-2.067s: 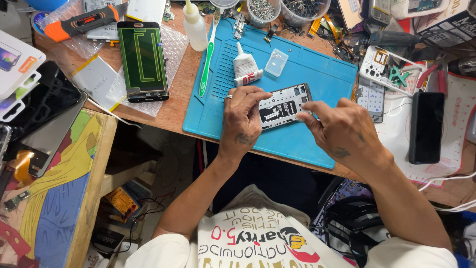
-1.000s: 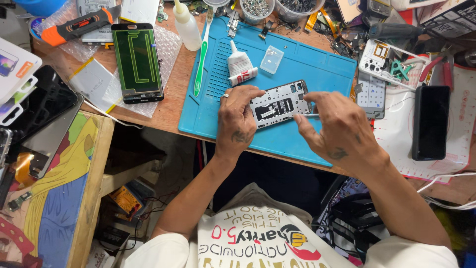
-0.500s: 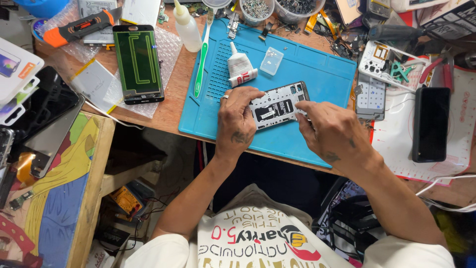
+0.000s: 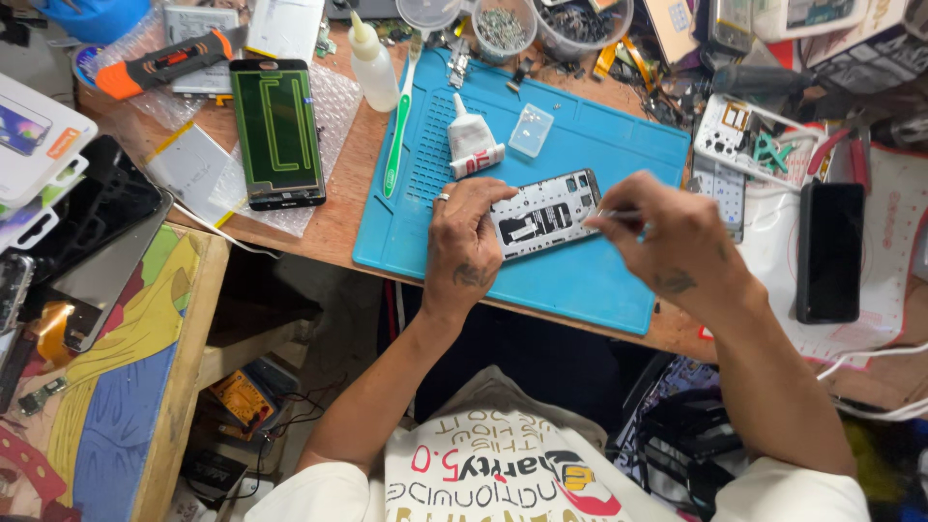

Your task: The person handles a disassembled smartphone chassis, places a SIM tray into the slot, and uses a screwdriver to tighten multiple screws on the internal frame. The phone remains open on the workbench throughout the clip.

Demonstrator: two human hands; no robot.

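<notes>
An opened phone frame [image 4: 546,211] with its insides showing lies on a blue work mat [image 4: 580,280]. My left hand [image 4: 466,242] presses down on the frame's left end and holds it steady; a ring is on one finger. My right hand [image 4: 672,242] pinches a thin metal tool [image 4: 611,217], its tip at the frame's right edge. A white glue tube [image 4: 472,145] and a small clear plastic piece [image 4: 531,130] lie on the mat just behind the frame.
A green toothbrush [image 4: 396,126], a squeeze bottle [image 4: 372,66] and a green-backed phone screen [image 4: 278,130] on bubble wrap lie left of the mat. A black phone [image 4: 829,251] and a white phone part [image 4: 749,140] are on the right. Screw cups [image 4: 503,24] stand behind.
My right hand has shifted to the frame's right end and now works the thin tool there. My left hand stays on the frame.
</notes>
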